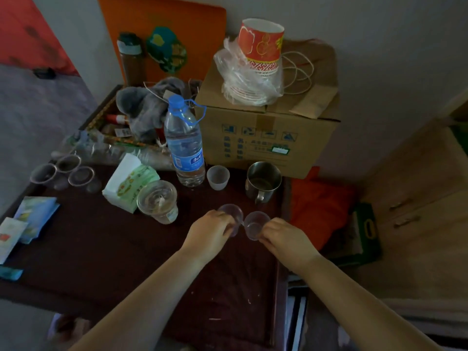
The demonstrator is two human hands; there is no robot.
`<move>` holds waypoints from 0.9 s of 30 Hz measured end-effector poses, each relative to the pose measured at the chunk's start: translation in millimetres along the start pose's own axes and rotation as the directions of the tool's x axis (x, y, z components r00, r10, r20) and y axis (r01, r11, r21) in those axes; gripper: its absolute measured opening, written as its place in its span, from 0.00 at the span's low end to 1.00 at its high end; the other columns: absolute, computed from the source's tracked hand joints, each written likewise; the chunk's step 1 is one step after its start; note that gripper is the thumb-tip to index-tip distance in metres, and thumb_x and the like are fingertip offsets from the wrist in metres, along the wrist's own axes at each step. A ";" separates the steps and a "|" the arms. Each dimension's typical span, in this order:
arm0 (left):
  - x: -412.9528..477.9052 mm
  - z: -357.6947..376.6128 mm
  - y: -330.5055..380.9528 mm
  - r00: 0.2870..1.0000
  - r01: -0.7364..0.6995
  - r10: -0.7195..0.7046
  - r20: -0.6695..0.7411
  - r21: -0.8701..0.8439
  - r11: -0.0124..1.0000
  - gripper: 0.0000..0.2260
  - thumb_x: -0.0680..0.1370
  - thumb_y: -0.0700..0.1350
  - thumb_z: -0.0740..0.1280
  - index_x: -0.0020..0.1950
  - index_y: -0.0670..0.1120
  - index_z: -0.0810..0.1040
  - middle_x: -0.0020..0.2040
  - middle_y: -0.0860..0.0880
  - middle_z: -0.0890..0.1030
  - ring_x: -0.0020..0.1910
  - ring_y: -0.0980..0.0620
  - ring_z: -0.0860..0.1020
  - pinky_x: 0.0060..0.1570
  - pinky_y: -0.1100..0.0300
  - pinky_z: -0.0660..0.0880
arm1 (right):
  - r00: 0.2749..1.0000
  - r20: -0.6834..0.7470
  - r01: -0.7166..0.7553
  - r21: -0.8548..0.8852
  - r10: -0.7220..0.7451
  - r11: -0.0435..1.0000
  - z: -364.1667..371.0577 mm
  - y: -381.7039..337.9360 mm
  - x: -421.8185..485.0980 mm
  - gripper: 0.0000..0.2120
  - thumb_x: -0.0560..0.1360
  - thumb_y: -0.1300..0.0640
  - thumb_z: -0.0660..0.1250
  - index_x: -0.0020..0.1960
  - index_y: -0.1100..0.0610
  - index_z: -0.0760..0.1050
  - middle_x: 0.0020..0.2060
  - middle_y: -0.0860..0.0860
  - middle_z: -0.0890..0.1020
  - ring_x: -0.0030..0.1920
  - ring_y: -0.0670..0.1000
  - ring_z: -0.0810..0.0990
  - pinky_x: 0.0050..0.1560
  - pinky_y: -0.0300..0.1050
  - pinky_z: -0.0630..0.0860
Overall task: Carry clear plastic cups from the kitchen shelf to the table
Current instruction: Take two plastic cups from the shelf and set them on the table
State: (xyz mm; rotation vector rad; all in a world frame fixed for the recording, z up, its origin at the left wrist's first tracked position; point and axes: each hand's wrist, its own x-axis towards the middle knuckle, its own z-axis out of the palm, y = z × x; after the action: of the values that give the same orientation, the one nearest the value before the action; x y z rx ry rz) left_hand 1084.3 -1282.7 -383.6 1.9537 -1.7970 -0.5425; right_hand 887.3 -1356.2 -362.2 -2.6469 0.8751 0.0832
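Two small clear plastic cups stand side by side on the dark red table point(101, 249), near its right edge. My left hand point(210, 234) grips the left cup point(231, 214) from the side. My right hand point(283, 236) grips the right cup point(255, 224). The two rims nearly touch. Three more clear cups point(63, 171) sit grouped at the table's far left. A larger clear cup with a lid point(158, 200) stands left of my hands.
A water bottle point(184, 143), a frosted cup point(217, 177) and a steel mug point(263, 182) stand just beyond my hands. A cardboard box point(266, 133) with paper cups on top fills the back right. Tissue packs, leaflets and a cluttered basket lie to the left.
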 end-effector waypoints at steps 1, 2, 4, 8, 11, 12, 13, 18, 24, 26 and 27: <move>2.3 5.5 -2.8 1.000 0.010 -0.010 -0.002 0.021 1.000 0.03 0.74 0.45 0.65 0.44 0.51 0.78 0.43 0.55 0.80 0.45 0.54 0.75 0.37 0.60 0.69 | 1.000 0.015 0.003 0.005 -0.003 1.000 4.4 4.1 4.0 0.11 0.78 0.54 0.58 0.55 0.57 0.76 0.49 0.52 0.78 0.54 0.51 0.72 0.47 0.50 0.75; 4.4 10.2 -5.2 1.000 0.019 -0.019 0.001 0.041 0.999 0.04 0.75 0.44 0.65 0.46 0.50 0.79 0.44 0.53 0.81 0.45 0.53 0.75 0.38 0.59 0.70 | 1.000 0.028 0.002 0.010 -0.003 1.000 8.5 7.7 7.8 0.11 0.78 0.54 0.58 0.55 0.57 0.76 0.49 0.53 0.78 0.54 0.52 0.72 0.48 0.50 0.75; 7.7 16.9 -8.8 0.999 0.038 -0.039 0.014 0.063 0.997 0.05 0.75 0.44 0.64 0.48 0.49 0.79 0.45 0.52 0.81 0.46 0.51 0.76 0.40 0.57 0.71 | 0.999 0.040 -0.008 0.030 0.007 1.000 15.6 12.9 14.1 0.12 0.78 0.54 0.58 0.54 0.57 0.77 0.49 0.52 0.78 0.55 0.51 0.72 0.48 0.49 0.74; 11.3 25.2 -15.3 0.998 0.052 -0.054 0.022 0.092 0.994 0.07 0.76 0.45 0.64 0.50 0.48 0.80 0.48 0.51 0.82 0.48 0.50 0.76 0.44 0.55 0.72 | 0.999 0.039 -0.009 0.050 0.007 0.999 25.0 19.0 22.7 0.11 0.78 0.53 0.59 0.54 0.57 0.77 0.48 0.51 0.78 0.54 0.50 0.72 0.48 0.48 0.74; 12.2 30.7 -20.2 0.998 0.054 -0.058 0.034 0.119 0.991 0.07 0.76 0.46 0.63 0.51 0.48 0.79 0.48 0.51 0.81 0.49 0.50 0.76 0.44 0.57 0.70 | 0.999 0.050 -0.015 0.044 0.013 0.999 29.5 23.2 27.4 0.12 0.78 0.53 0.59 0.56 0.55 0.76 0.50 0.50 0.78 0.54 0.50 0.71 0.48 0.47 0.74; 12.7 32.8 -21.4 0.997 0.057 -0.061 0.036 0.121 0.991 0.08 0.76 0.46 0.62 0.51 0.48 0.79 0.48 0.52 0.81 0.49 0.50 0.76 0.44 0.57 0.70 | 0.998 0.054 -0.016 0.038 0.014 0.999 30.8 24.3 29.0 0.12 0.78 0.53 0.59 0.56 0.55 0.76 0.50 0.49 0.78 0.55 0.49 0.71 0.48 0.47 0.74; 12.6 34.8 -22.4 0.997 0.058 -0.063 0.042 0.125 0.990 0.08 0.77 0.46 0.62 0.52 0.49 0.79 0.49 0.52 0.81 0.49 0.50 0.76 0.44 0.58 0.71 | 0.998 0.058 -0.014 0.030 0.012 0.999 32.5 25.2 30.5 0.12 0.78 0.53 0.59 0.56 0.55 0.76 0.51 0.49 0.78 0.55 0.49 0.71 0.49 0.46 0.74; 10.5 42.2 -25.1 0.994 0.052 -0.064 0.086 0.136 0.989 0.09 0.77 0.46 0.62 0.55 0.50 0.78 0.51 0.52 0.81 0.51 0.51 0.75 0.44 0.58 0.71 | 0.995 0.098 0.013 0.000 -0.013 1.000 39.7 27.1 34.1 0.12 0.78 0.53 0.59 0.58 0.56 0.75 0.52 0.50 0.78 0.56 0.51 0.71 0.50 0.48 0.74; 5.9 46.2 -23.8 0.996 0.046 -0.058 0.071 0.154 0.987 0.12 0.76 0.45 0.65 0.59 0.50 0.77 0.55 0.52 0.80 0.55 0.51 0.74 0.45 0.61 0.68 | 0.998 0.066 0.018 -0.026 -0.016 1.000 44.7 25.1 33.8 0.11 0.78 0.53 0.59 0.55 0.56 0.76 0.51 0.50 0.78 0.55 0.51 0.72 0.47 0.47 0.73; 5.1 46.8 -22.9 0.996 0.046 -0.058 0.066 0.161 0.986 0.13 0.75 0.45 0.65 0.60 0.49 0.76 0.56 0.52 0.80 0.56 0.51 0.73 0.46 0.61 0.68 | 0.999 0.050 0.010 -0.020 -0.009 1.000 44.7 24.1 33.8 0.11 0.78 0.54 0.59 0.55 0.56 0.76 0.51 0.51 0.78 0.54 0.52 0.72 0.47 0.47 0.73; 5.0 46.7 -22.5 0.996 0.046 -0.057 0.063 0.162 0.986 0.13 0.75 0.45 0.65 0.60 0.49 0.76 0.56 0.52 0.80 0.56 0.51 0.73 0.46 0.60 0.69 | 0.999 0.043 0.004 -0.016 -0.003 1.000 44.9 23.6 33.9 0.11 0.77 0.54 0.60 0.56 0.56 0.76 0.51 0.51 0.78 0.55 0.52 0.72 0.47 0.47 0.73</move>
State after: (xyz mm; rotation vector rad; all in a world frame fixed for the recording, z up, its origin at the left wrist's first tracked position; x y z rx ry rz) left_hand 1077.6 -1288.4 -434.9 2.1179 -1.8885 -0.4993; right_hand 903.2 -1377.6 -417.1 -2.6507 0.8593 0.1469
